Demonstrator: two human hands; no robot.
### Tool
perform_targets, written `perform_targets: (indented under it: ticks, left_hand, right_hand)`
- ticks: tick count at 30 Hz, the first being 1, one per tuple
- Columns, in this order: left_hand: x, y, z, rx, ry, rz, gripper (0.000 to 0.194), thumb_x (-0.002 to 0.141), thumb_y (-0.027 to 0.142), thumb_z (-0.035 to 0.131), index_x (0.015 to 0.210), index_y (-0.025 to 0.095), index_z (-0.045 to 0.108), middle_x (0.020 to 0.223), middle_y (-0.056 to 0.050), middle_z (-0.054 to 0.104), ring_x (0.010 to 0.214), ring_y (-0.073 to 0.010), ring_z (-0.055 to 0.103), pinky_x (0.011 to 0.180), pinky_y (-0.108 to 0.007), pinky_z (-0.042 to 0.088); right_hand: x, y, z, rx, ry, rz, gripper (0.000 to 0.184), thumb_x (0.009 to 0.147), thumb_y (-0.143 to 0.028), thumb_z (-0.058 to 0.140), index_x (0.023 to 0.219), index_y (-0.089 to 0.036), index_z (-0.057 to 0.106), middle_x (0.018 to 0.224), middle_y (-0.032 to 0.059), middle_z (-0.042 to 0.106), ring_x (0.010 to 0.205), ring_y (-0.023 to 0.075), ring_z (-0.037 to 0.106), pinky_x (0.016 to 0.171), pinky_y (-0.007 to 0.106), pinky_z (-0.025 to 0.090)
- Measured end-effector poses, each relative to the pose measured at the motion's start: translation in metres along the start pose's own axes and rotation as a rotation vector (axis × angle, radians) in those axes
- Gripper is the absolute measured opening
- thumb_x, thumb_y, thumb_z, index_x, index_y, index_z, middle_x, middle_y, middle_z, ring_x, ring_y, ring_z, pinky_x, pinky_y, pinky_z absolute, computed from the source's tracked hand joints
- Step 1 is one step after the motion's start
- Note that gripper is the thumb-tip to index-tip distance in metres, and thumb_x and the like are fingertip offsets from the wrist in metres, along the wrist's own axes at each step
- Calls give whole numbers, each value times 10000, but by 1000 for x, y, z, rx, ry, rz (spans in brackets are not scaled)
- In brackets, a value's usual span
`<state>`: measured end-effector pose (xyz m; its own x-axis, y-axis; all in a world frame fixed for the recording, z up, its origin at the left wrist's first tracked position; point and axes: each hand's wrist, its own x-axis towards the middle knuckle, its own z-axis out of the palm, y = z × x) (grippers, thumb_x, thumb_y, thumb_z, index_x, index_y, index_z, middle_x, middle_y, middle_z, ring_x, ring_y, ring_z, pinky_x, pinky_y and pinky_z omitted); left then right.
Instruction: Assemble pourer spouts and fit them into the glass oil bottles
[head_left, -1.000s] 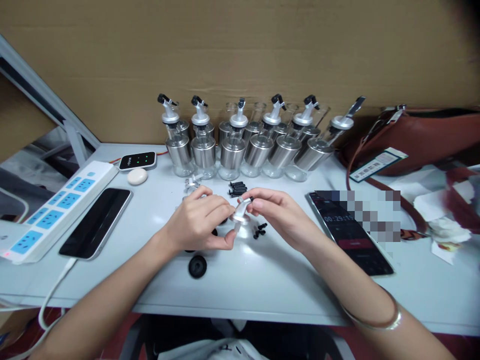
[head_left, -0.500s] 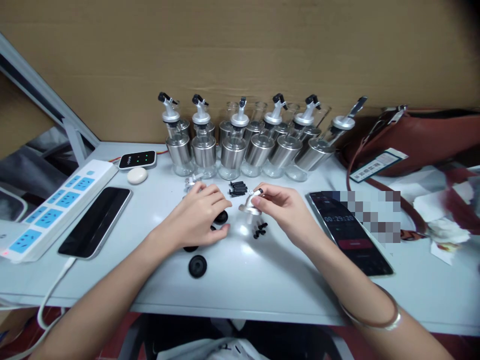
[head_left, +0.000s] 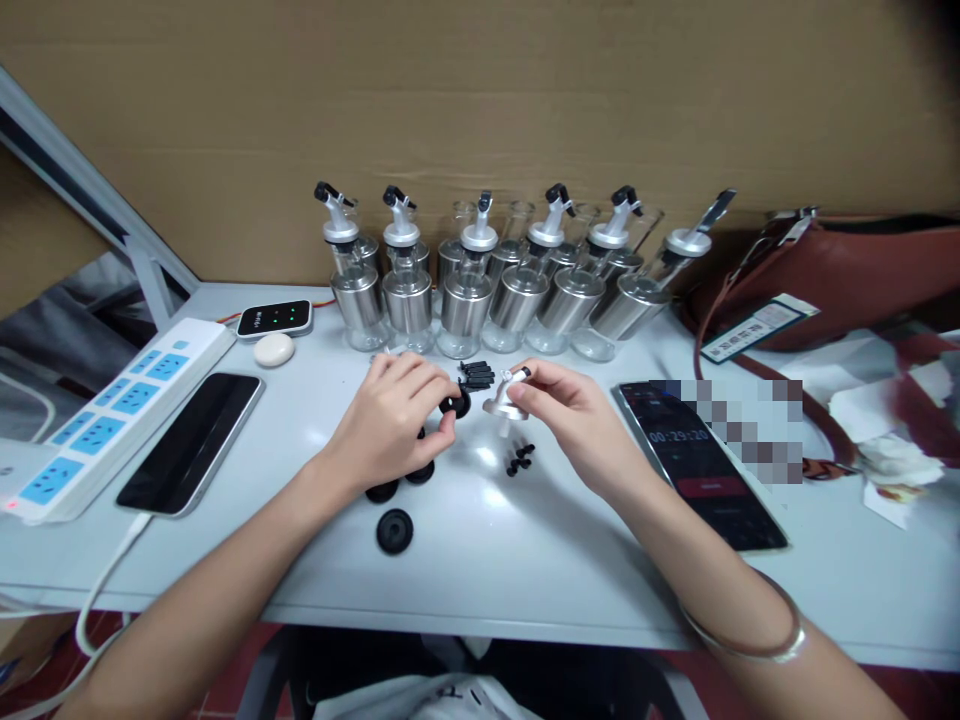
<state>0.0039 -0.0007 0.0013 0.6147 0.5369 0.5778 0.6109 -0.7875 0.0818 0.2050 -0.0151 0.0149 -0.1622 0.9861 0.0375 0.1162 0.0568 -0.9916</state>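
My right hand pinches a silver pourer spout with a black tip, its flat disc and stem pointing down. Facing it from the left, my left hand grips a round black rubber stopper between thumb and fingers. The two parts are close but apart. Under and below my left hand lie more black stoppers, one of them a loose stopper nearest the front edge. Small black plugs lie below the pourer, and thin black tubes lie behind it.
A row of glass and steel bottles stands at the back, several topped with pourers. To the left are a power strip, a phone and a white round case. A second phone and a brown bag are at right.
My left hand has closed on a black stopper and lifted it toward the pourer. In my right hand the pourer has turned more upright.
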Motion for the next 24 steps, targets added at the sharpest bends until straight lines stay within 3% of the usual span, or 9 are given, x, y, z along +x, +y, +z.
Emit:
perform_targets:
  ticks: [3, 7, 14, 18, 24]
  left_hand:
    - [1, 2, -2, 24, 180, -28, 44, 836, 169, 545, 868, 154, 571, 840, -52, 665, 815, -210, 575, 703, -336, 394]
    - [1, 4, -2, 3, 263, -13, 29, 834, 172, 579, 847, 158, 557, 809, -44, 668, 786, -205, 578, 694, -335, 407]
    - [0, 4, 1, -99, 257, -30, 48, 886, 187, 554, 869, 170, 513, 765, -12, 645, 697, -163, 568, 662, -309, 407]
    - [-1, 3, 2, -204, 236, -48, 22, 935, 189, 493, 917, 181, 503, 729, 17, 604, 645, -125, 538, 645, -267, 421]
    - [-2, 3, 0, -279, 151, -10, 82, 926, 170, 460, 991, 160, 509, 819, -38, 634, 733, -158, 573, 699, -300, 447]
  right_hand:
    - [-1, 0, 2, 36, -48, -1, 142, 777, -324, 602, 769, -184, 626, 713, 10, 629, 659, 130, 551, 640, 273, 438]
    - [-3, 2, 4, 77, -143, 28, 196, 787, -350, 634, 910, -198, 652, 770, 13, 656, 715, 143, 601, 691, 292, 484]
    - [-3, 6, 5, 140, -191, -35, 318, 733, -485, 712, 891, -213, 669, 867, 30, 677, 777, 157, 628, 706, 298, 524]
    - [-4, 3, 6, 182, -173, -62, 300, 738, -477, 714, 862, -208, 670, 849, 28, 676, 765, 151, 636, 679, 280, 522]
    - [-4, 1, 5, 176, -104, -51, 273, 736, -465, 710, 762, -197, 665, 745, 18, 671, 681, 143, 606, 649, 278, 496]
